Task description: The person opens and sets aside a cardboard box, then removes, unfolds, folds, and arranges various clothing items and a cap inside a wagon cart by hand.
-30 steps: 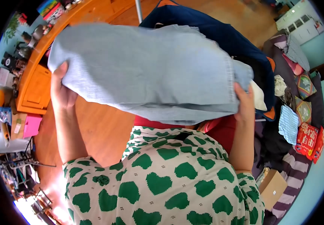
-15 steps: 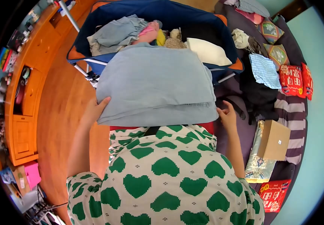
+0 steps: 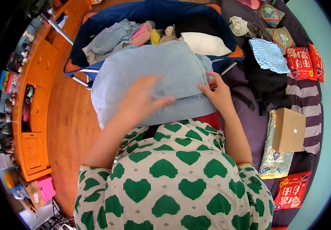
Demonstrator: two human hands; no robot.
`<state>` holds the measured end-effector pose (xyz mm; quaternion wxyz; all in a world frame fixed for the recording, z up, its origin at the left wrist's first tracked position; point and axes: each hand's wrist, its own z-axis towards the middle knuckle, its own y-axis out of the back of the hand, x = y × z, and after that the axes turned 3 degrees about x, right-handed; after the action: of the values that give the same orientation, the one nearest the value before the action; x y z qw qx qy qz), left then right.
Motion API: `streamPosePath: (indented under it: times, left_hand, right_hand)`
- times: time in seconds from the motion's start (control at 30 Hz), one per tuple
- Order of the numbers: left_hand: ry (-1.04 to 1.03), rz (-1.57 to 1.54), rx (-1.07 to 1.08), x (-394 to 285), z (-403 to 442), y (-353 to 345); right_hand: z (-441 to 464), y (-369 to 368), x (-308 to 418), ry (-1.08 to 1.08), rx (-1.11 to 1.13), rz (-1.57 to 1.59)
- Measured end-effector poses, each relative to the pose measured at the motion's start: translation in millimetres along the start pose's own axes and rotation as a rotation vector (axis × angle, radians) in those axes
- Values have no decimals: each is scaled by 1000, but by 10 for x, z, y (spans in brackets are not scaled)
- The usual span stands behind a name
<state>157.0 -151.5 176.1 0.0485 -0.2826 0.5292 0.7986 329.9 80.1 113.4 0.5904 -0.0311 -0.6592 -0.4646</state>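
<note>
A folded light-blue denim garment (image 3: 154, 65) lies across my lap, its far edge against the rim of a blue fabric bin. My left hand (image 3: 140, 97) is over the middle of the denim, smeared by motion, with thumb and fingers apart; contact with the cloth is unclear. At the garment's right edge, beside a stitched seam, is my right hand (image 3: 219, 94). Its fingers are bent and spread from the thumb, touching the cloth edge without a visible grip. A red cloth (image 3: 210, 119) shows under the garment's near right corner.
The blue bin (image 3: 150, 13) holds rumpled denim (image 3: 111, 40), a white cloth (image 3: 204, 44) and other clothes. On the dark sofa at right are a checked cloth (image 3: 269, 55), a cardboard box (image 3: 290, 130) and red packages (image 3: 299, 63). An orange wooden cabinet (image 3: 37, 119) stands at left.
My left hand has left the garment's left edge and moved right over its middle. My right hand has moved up and inward, and the garment's right corner is drawn in. The view has shifted slightly.
</note>
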Motion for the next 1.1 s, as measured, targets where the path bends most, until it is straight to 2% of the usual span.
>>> streamPosePath:
  times: [0.07, 0.17, 0.23, 0.3, 0.33, 0.4, 0.47, 0.5, 0.6, 0.7, 0.83, 0.87, 0.93, 1.0, 1.1]
  left_hand:
    - [-133, 76, -71, -166, 222, -365]
    - [-143, 60, -129, -227, 505, -677]
    - [-41, -25, -43, -93, 573, -760]
    - [207, -132, 60, 54, 634, -678]
    - [405, -195, 116, 131, 683, -559]
    - [639, -597, 17, 281, 635, -492]
    - [650, -1281, -324, 392, 580, -521]
    - [585, -1399, -361, 408, 567, -525]
    - [517, -1548, -470, 276, 567, -482]
    - [455, -1610, -448, 209, 564, -402]
    - [547, -1518, -237, 361, 583, -548]
    - [585, -1487, -182, 324, 590, -653]
    - [400, -1142, -152, 208, 593, -870]
    - [-23, -504, -182, 85, 555, -1056]
    - [-299, -116, -274, -209, 546, -780]
  right_hand:
    - [49, 38, 109, -63, 92, 341]
    - [50, 59, 236, -61, 200, 806]
    - [-19, 69, 334, -12, 266, 1086]
    - [-42, 107, 347, 53, 235, 1139]
    - [-58, 88, 337, 84, 221, 1169]
    - [-24, 55, 105, 184, 142, 758]
    - [-16, 14, -12, 262, 29, 229]
    - [-28, 4, -42, 448, -8, 21]
    - [-29, -18, 5, 529, 7, -247]
    - [6, -20, 15, 494, 2, -227]
    - [56, -59, -21, 500, -38, -266]
    - [58, -63, -6, 474, -46, -192]
    - [49, -92, 46, 420, -60, -42]
    - [75, -112, 110, 498, -86, 8]
    - [80, -74, 248, 560, -107, 69]
